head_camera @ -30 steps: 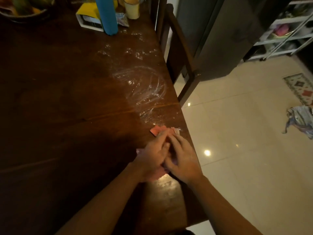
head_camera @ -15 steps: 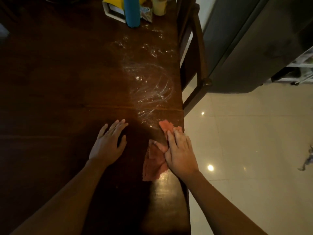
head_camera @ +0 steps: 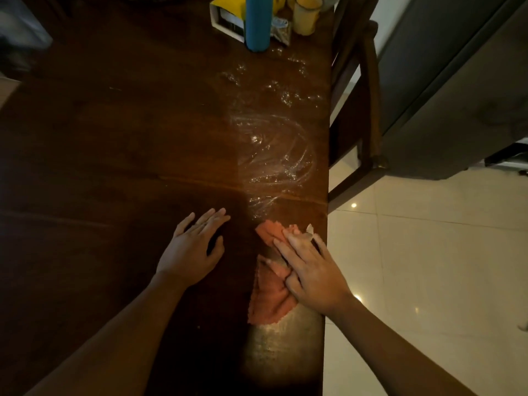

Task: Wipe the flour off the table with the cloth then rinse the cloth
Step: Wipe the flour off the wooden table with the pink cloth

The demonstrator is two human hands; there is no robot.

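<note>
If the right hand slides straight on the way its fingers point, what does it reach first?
The right hand, flat on the cloth, points up-table and slightly left. First in line appears to be the near flour smear, just past the cloth's far edge.

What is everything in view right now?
table: one, dark brown, left and centre
flour: one smeared patch, white, beyond the cloth
cloth: one, orange, near the table's right edge
cylinder: one, blue, table's far end
cup: one, yellow, right of the cylinder
box: one, yellow and white, left of the cylinder
packet: one, clear, between cylinder and cup
chair: one, dark wood, right of the table
floor: one, cream tiles, right side
left hand: one, flat on bare table
right hand: one, flat on the cloth
</note>
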